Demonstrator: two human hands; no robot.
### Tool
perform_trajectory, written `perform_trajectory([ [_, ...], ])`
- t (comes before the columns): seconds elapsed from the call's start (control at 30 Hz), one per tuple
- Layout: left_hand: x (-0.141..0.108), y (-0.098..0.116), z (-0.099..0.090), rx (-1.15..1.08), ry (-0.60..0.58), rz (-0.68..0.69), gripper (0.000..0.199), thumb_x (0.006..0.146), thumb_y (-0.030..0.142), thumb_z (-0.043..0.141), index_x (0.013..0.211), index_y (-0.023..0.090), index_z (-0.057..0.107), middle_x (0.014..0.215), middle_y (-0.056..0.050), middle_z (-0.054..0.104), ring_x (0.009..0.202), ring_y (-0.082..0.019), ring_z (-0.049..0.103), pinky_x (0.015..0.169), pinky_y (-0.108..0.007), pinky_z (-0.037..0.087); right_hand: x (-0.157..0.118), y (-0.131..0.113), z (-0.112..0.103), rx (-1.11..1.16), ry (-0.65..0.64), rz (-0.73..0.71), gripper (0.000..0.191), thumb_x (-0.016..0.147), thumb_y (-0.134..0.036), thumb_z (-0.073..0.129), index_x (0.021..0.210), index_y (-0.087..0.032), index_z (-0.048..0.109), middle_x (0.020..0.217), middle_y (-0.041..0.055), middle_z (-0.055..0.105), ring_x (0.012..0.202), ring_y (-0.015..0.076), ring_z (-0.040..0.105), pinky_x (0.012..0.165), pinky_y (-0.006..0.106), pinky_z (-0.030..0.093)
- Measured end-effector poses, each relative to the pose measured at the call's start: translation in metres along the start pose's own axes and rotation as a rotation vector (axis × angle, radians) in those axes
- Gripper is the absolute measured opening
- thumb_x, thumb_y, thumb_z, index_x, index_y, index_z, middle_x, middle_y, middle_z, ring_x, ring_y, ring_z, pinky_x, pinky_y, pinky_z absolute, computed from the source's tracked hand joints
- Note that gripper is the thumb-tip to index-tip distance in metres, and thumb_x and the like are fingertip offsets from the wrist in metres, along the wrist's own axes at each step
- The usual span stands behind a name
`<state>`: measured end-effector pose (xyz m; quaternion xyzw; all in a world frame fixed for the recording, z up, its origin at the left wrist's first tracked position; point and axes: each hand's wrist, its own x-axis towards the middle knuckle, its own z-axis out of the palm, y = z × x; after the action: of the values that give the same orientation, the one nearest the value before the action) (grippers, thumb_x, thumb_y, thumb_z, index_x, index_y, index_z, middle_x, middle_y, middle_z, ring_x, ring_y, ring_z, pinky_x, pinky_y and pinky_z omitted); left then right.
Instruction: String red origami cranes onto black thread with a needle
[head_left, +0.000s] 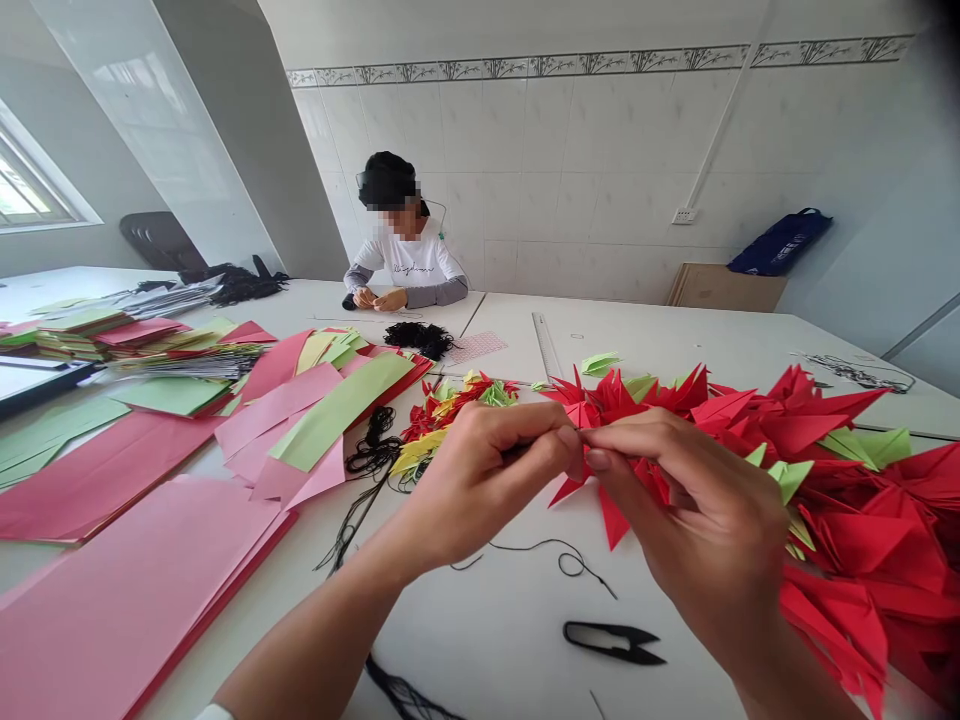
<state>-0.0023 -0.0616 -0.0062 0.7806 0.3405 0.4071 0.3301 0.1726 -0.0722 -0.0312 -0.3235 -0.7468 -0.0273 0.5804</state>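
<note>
My left hand (480, 480) and my right hand (697, 500) meet above the table, fingertips pinched close together. Whatever lies between them is too small or hidden to make out. Below them a loose black thread (600, 582) curls on the white tabletop. Black thread snips (637, 655) lie in front of my right forearm. Behind and beside my right hand is a heap of folded red paper pieces (847, 510) with pointed tips, mixed with light green folded ones (791, 478). Smaller red, yellow and green folded pieces (420, 455) lie behind my left hand.
Pink paper sheets (142, 580) and a green strip (341, 410) cover the left side, with paper stacks beyond. Black thread bundles (418, 339) and a ruler (546, 345) lie farther back. Across the table sits a person (409, 265), hands together. A cardboard box (724, 290) stands by the wall.
</note>
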Motion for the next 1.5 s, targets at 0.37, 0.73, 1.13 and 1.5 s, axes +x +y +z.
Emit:
perform_trajectory([
  [0.37,-0.001,-0.0026,0.0026,0.061,0.024,0.039,0.028,0.098,0.019,0.048,0.074,0.015,0.061,0.059,0.004,0.042,0.054,-0.007,0.032,0.05,-0.021,0.028,-0.0006,-0.0008,-0.0008,-0.012,0.003,0.045,0.013,0.091,-0.012,0.064,0.088,-0.023,0.07,0.076,-0.0005,0.073,0.062,0.0127,0.067,0.051,0.024,0.049],
  [0.73,-0.0014,-0.0029,0.0017,0.099,0.034,0.042,0.027,0.097,0.017,0.047,0.074,0.015,0.063,0.058,0.004,0.043,0.052,-0.006,0.03,0.049,-0.021,0.027,-0.0009,-0.0011,-0.0025,0.017,-0.027,0.079,0.012,0.092,-0.013,0.063,0.09,-0.023,0.07,0.074,-0.0015,0.071,0.057,0.0104,0.061,0.049,0.023,0.047],
  [1.13,0.0001,-0.003,0.0009,0.051,0.02,0.017,0.026,0.096,0.017,0.048,0.074,0.015,0.063,0.058,0.005,0.045,0.051,-0.005,0.03,0.049,-0.02,0.029,0.0,-0.0018,-0.0026,0.013,-0.031,0.057,0.013,0.092,-0.01,0.063,0.09,-0.022,0.068,0.075,-0.0014,0.071,0.058,0.0093,0.06,0.05,0.022,0.047],
  [1.5,0.0003,-0.0009,0.0001,0.025,0.006,0.002,0.026,0.095,0.016,0.049,0.074,0.015,0.063,0.059,0.005,0.045,0.053,-0.006,0.033,0.05,-0.02,0.028,-0.0004,-0.0033,-0.0003,0.001,0.021,0.013,0.014,0.091,-0.009,0.064,0.09,-0.022,0.068,0.077,-0.0011,0.072,0.063,0.0106,0.065,0.054,0.023,0.052],
])
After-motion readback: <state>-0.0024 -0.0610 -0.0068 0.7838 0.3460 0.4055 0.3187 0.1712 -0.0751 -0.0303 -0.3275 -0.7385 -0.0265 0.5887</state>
